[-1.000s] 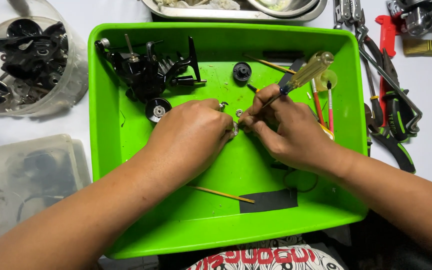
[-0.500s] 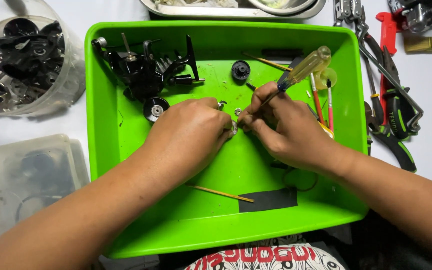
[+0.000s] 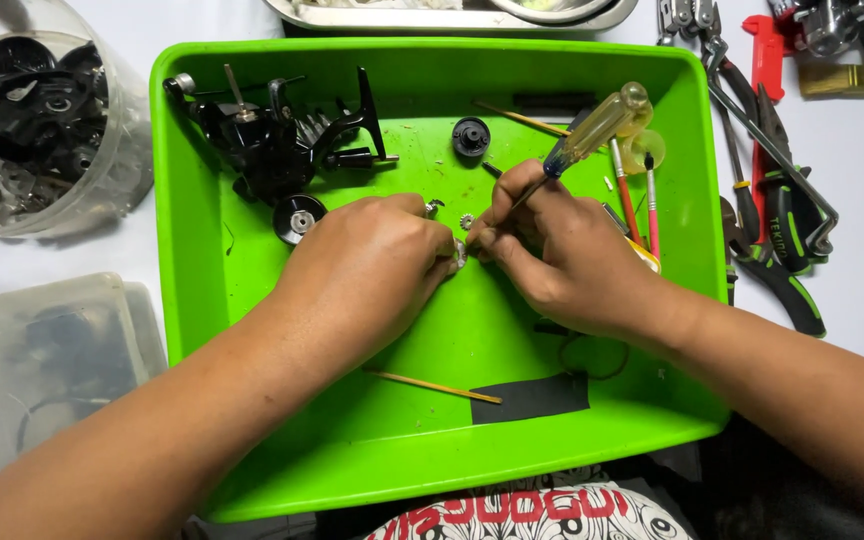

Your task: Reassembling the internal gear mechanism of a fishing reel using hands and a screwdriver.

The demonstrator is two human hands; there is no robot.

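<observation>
Since 1 second ago almost nothing has shifted: both hands sit in the same spot at the middle of the green tray (image 3: 184,250), and only the screwdriver's (image 3: 592,128) clear yellow handle has tipped slightly. My left hand (image 3: 377,262) is closed, fingertips pinching a small silver metal part (image 3: 460,252) against the tray floor. My right hand (image 3: 562,255) is closed around the screwdriver shaft, its tip down at that part, handle leaning toward 1 o'clock.

At 12 o'clock from the part lie a tiny toothed gear (image 3: 466,221) and another small metal bit (image 3: 434,206). The black fishing reel body (image 3: 277,140) rests at 10 o'clock, a round black spool piece (image 3: 299,216) just beside my left knuckles, and a black knob (image 3: 471,136) at 12 o'clock. A thin wooden stick (image 3: 432,386) lies at 6 o'clock.

I judge this to be the screw-driving step on a small reel component. Next, I think, comes steady downward pressure and a firm pinch, so the part cannot spin or skitter away; whether the tip is seated I cannot tell.
</observation>
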